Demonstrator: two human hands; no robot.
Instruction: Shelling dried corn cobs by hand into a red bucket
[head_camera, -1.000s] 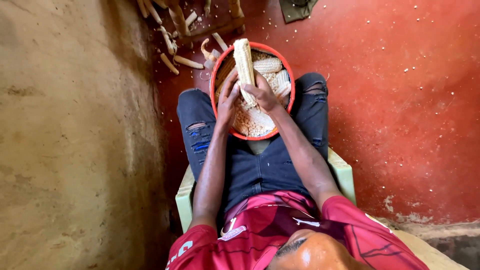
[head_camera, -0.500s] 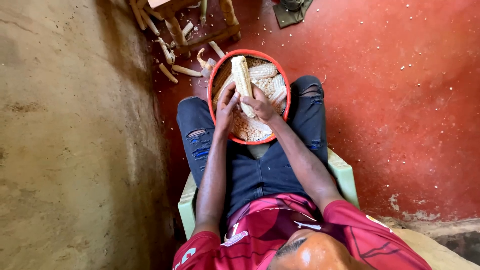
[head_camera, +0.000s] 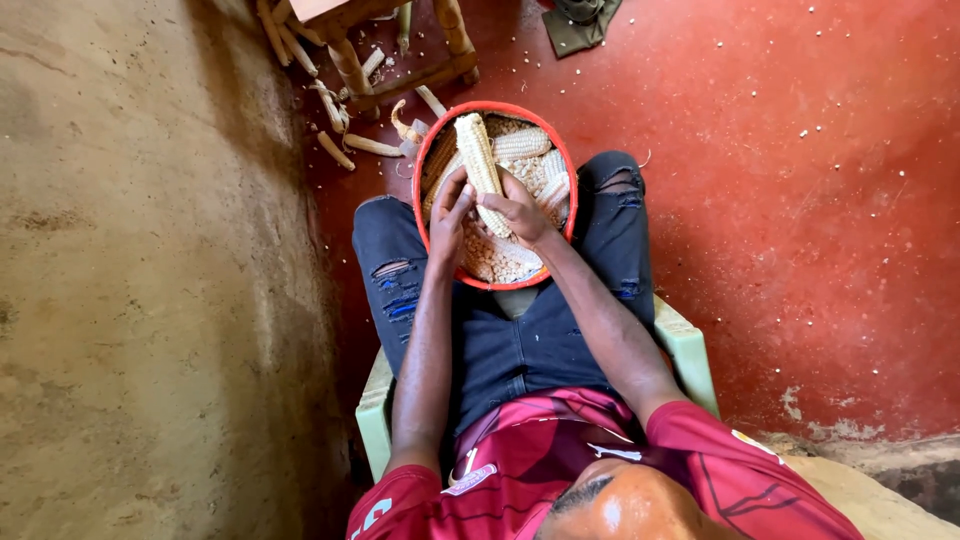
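Both your hands, left hand (head_camera: 450, 215) and right hand (head_camera: 520, 212), grasp one corn cob (head_camera: 478, 160) above the red-rimmed basin (head_camera: 432, 150) of kernels on your lap.

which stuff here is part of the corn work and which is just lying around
In use:
- pale maize cob, gripped by left hand and right hand
- round red-rimmed basin on the lap
- loose kernels and more cobs in the basin

Lying about:
- bare stripped cobs on the red floor
- wooden stool legs
- dark cloth

Red floor (head_camera: 820, 200), tan wall (head_camera: 130, 300), pale green chair (head_camera: 690, 350).
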